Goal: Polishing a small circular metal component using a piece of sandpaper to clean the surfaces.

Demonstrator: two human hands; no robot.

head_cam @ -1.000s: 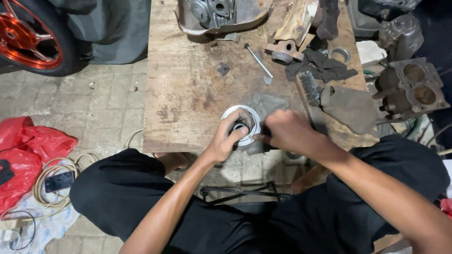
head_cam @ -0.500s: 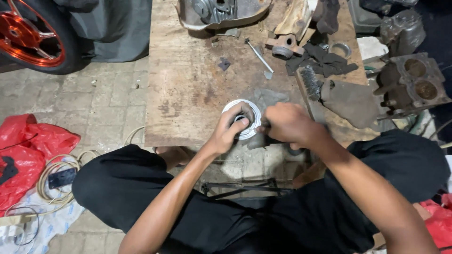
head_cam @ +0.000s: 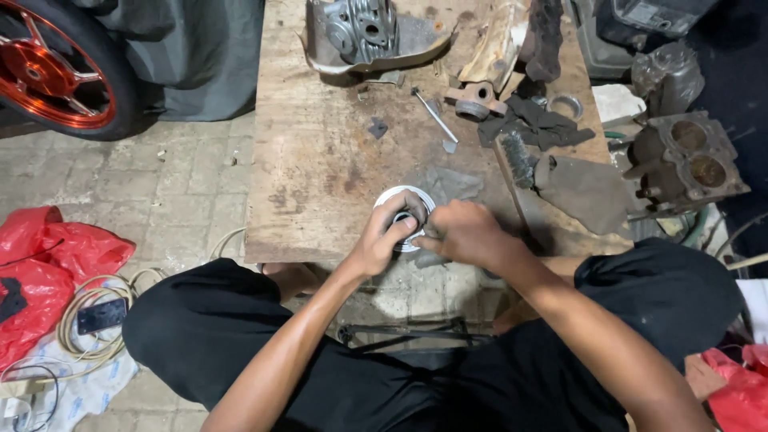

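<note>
A round silver metal part [head_cam: 398, 197], like a piston or ring, sits at the near edge of a worn wooden board [head_cam: 320, 160]. My left hand [head_cam: 382, 240] grips it from the left, fingers curled over its rim and into its hollow. My right hand [head_cam: 464, 234] is closed against its right side, fingertips pinching at the part; what they pinch is hidden. Most of the part is covered by both hands.
On the board lie an engine cylinder head [head_cam: 364, 32], a screwdriver [head_cam: 434, 118], a wire brush [head_cam: 518, 158] and dark rags [head_cam: 538, 122]. An engine block [head_cam: 686, 160] stands at the right. An orange motorcycle wheel [head_cam: 48, 76] is top left, a red bag [head_cam: 48, 264] and cables lower left.
The view has shifted slightly. Both hands stay on the silver part, with small changes of finger position around it.
</note>
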